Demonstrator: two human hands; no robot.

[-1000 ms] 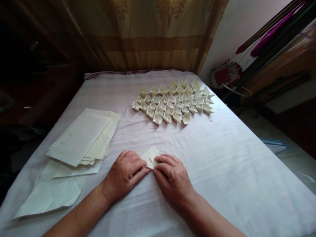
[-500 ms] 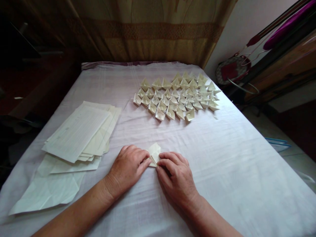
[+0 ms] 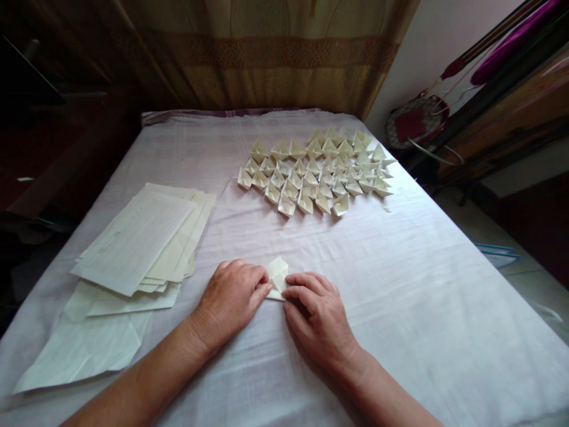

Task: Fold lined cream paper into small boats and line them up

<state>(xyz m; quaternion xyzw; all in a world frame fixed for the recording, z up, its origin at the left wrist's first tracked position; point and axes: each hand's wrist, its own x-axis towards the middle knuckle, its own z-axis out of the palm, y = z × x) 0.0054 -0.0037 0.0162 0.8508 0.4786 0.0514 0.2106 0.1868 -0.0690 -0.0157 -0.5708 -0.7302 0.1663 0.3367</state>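
The small folded paper (image 3: pixel 280 268) lies on the white sheet (image 3: pixel 400 284) between the hands. The left hand (image 3: pixel 233 299) has its fingers closed on its nine o'clock edge, the right hand (image 3: pixel 316 313) on its four o'clock edge. Pointed paper shapes (image 3: pixel 313 175) stand clustered at one o'clock; stacked papers (image 3: pixel 137 237) lie towards ten.

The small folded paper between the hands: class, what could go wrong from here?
The folded paper might crease crookedly, since the left hand and right hand hold it over soft-looking, wrinkled cloth.
The loose papers lie overlapping close to the left forearm, which could nudge them.
The small folded pieces stand crowded together, so a bump might shift several.
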